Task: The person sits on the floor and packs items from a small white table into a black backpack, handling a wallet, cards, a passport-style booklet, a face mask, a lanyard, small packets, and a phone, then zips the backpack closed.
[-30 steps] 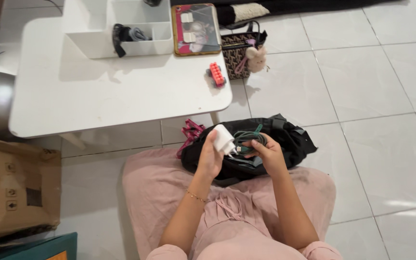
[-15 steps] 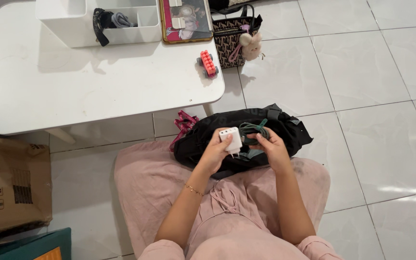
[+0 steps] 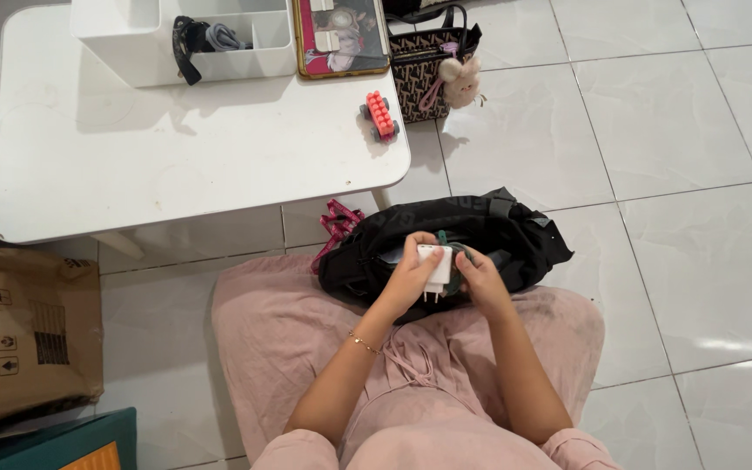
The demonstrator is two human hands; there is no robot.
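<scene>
I sit on a tiled floor with a black bag (image 3: 506,237) resting on my lap and the floor in front of me. My left hand (image 3: 406,280) grips a white charger block (image 3: 436,268) just above the bag. My right hand (image 3: 480,280) is closed around a coiled dark green cable (image 3: 460,258), mostly hidden between my fingers and the charger. Both hands are pressed close together over the bag's opening.
A low white table (image 3: 176,165) stands ahead with a white organiser box (image 3: 193,43), a framed picture (image 3: 341,35) and a red toy block car (image 3: 380,116). A patterned handbag (image 3: 424,74) sits beyond. A red clip (image 3: 337,222) lies by the bag, and a cardboard box (image 3: 19,339) stands at the left.
My hands have drawn together and lowered toward the bag. The green cable, earlier spread out in my right hand, is now tucked behind the charger and mostly hidden.
</scene>
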